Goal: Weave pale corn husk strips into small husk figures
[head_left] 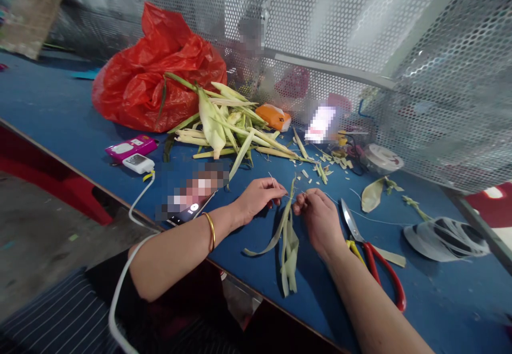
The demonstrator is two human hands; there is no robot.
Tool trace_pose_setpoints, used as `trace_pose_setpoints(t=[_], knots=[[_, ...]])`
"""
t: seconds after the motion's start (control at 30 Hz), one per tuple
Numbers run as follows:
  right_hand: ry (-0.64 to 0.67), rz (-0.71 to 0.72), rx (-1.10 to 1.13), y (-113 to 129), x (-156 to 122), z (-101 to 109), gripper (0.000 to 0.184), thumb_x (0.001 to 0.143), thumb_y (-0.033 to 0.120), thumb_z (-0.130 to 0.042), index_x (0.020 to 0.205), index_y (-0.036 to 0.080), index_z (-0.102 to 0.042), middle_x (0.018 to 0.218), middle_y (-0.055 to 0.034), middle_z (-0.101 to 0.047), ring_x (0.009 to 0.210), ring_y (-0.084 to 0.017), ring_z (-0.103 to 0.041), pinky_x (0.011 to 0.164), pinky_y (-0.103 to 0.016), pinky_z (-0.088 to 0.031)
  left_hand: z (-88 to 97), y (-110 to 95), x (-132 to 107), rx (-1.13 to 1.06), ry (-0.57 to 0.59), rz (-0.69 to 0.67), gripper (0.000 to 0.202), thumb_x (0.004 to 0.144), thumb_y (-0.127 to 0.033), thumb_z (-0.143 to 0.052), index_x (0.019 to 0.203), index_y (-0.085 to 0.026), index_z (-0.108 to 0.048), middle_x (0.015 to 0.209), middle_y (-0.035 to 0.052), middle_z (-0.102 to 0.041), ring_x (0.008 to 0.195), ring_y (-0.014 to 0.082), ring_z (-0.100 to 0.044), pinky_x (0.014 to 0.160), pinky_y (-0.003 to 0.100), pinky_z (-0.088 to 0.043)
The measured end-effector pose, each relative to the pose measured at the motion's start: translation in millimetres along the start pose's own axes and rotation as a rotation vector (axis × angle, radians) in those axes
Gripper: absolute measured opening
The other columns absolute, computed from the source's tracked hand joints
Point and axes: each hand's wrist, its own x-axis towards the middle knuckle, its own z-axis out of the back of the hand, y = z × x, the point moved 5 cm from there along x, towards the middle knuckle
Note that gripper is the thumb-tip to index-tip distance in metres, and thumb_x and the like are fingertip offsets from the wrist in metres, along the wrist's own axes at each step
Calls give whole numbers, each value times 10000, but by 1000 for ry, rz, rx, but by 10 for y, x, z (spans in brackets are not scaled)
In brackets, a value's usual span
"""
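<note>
My left hand (261, 196) pinches the top of several pale green leaf strips (288, 242) that trail down across the blue table (60, 114) toward me. My right hand (317, 216) is closed just to the right of them, its fingertips pinching the same strips near the top, with a thin white thread (360, 212) running off to its right. A gold bangle (210, 230) circles my left wrist. Red-handled pliers (374, 255) lie beside my right wrist.
A heap of green leaves (228, 127) lies against a red plastic bag (160, 74) at the back. A phone (190, 196), a white charger (138, 163) and a pink pack (130, 147) sit left. White thread coil (446, 238) right. Perforated metal screen (400, 50) behind.
</note>
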Motion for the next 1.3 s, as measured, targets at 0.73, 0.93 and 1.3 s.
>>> trace_pose_setpoints(t=[0.73,0.93,1.3], knots=[[35,92,-234,-20,-61,-44,237,789,276,-574,607,231,-429,518,60,-488,520,-120,-454,570,-270,-333,-80,46,13,278,135,-71,189,837,-326,-546,716,-187,-500,608,-40,-557,488,85,-491,484,210,-403],[46,100,-224,-25,-63,-48,232,786,264,-571,601,230,-435,509,61,-486,516,-116,-444,568,-264,-339,-77,37,4,328,141,-77,182,841,-307,-537,711,-185,-501,601,-45,-554,486,83,-495,481,203,-401],[145,187,-313,126,-40,-31,231,782,367,-658,613,213,-620,632,10,-576,667,-153,-520,698,-292,-409,-30,105,31,73,20,104,59,787,-149,-652,740,-118,-635,599,-12,-611,508,65,-550,551,197,-460]])
